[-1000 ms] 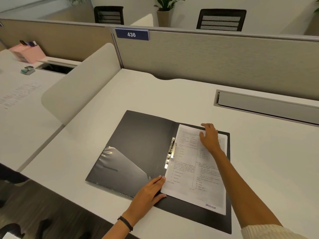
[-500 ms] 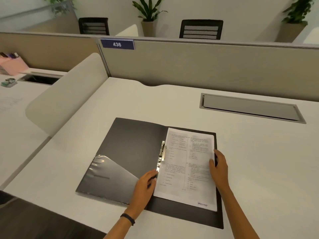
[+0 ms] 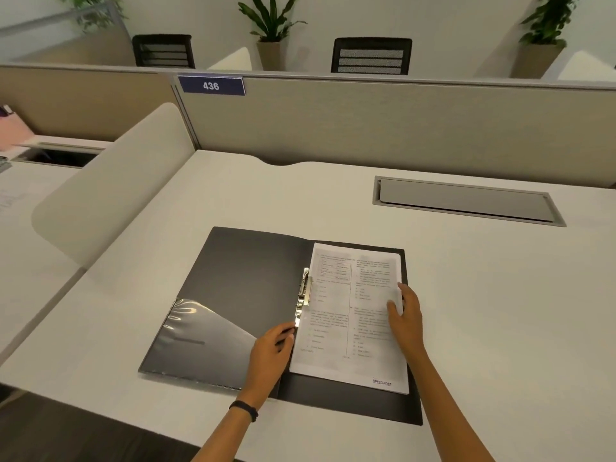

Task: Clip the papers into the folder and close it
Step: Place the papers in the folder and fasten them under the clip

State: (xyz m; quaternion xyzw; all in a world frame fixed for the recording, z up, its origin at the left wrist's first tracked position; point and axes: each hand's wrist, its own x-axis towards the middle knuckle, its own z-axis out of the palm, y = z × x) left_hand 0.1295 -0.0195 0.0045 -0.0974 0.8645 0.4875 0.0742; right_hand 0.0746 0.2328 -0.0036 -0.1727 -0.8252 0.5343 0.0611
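A dark grey folder (image 3: 246,278) lies open on the white desk (image 3: 500,295), with a clear plastic pocket (image 3: 200,335) on its left flap. A stack of printed papers (image 3: 346,321) rests on the right flap. A metal clip (image 3: 305,291) runs along the spine, at the papers' left edge. My left hand (image 3: 271,348) touches the lower end of the clip and the papers' left edge, fingers curled. My right hand (image 3: 405,318) lies on the papers' right edge, fingers flat on the sheet.
A grey cable-tray lid (image 3: 466,201) is set into the desk at the back right. A beige partition (image 3: 366,128) with a "436" label (image 3: 211,85) stands behind. A curved side divider (image 3: 110,198) borders the left. Chairs and potted plants stand beyond the partition.
My right hand slid from the papers' top down to their right edge. My left hand moved up from the bottom-left corner to the clip's lower end.
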